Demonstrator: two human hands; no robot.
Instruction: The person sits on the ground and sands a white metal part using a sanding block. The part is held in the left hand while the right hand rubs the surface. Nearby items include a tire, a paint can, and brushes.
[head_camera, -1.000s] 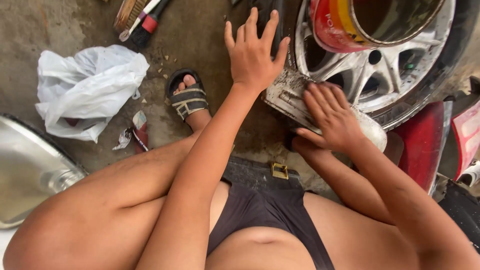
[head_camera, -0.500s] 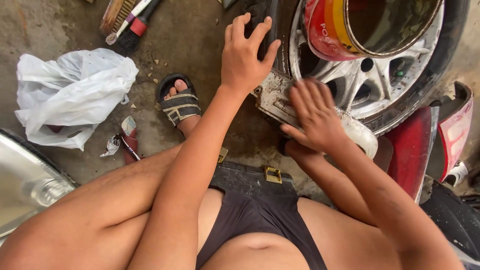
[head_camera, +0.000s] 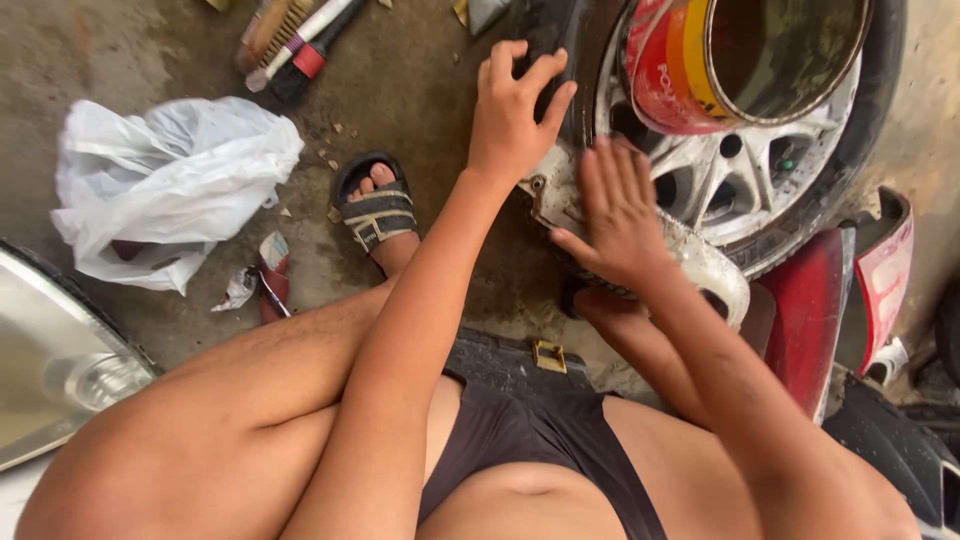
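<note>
My left hand (head_camera: 510, 120) reaches forward and curls its spread fingers over the black tyre (head_camera: 590, 60) of a wheel lying on the floor. My right hand (head_camera: 615, 210) lies flat, fingers together, pressed on a dusty grey-white part (head_camera: 700, 265) that leans on the silver alloy rim (head_camera: 730, 180). Whether anything is under that palm is hidden. A red and yellow tin can (head_camera: 740, 60), open at the top, stands on the rim just beyond my right hand.
A crumpled white plastic bag (head_camera: 165, 180) lies on the concrete floor at left. Brushes (head_camera: 290, 40) lie at the top. My sandalled foot (head_camera: 375, 210) is beside scraps of paper (head_camera: 265, 275). A headlamp (head_camera: 60, 370) is at lower left, and red body panels (head_camera: 810, 310) are at right.
My right hand has slid left across the grey part, closer to my left hand. My left hand stays on the tyre.
</note>
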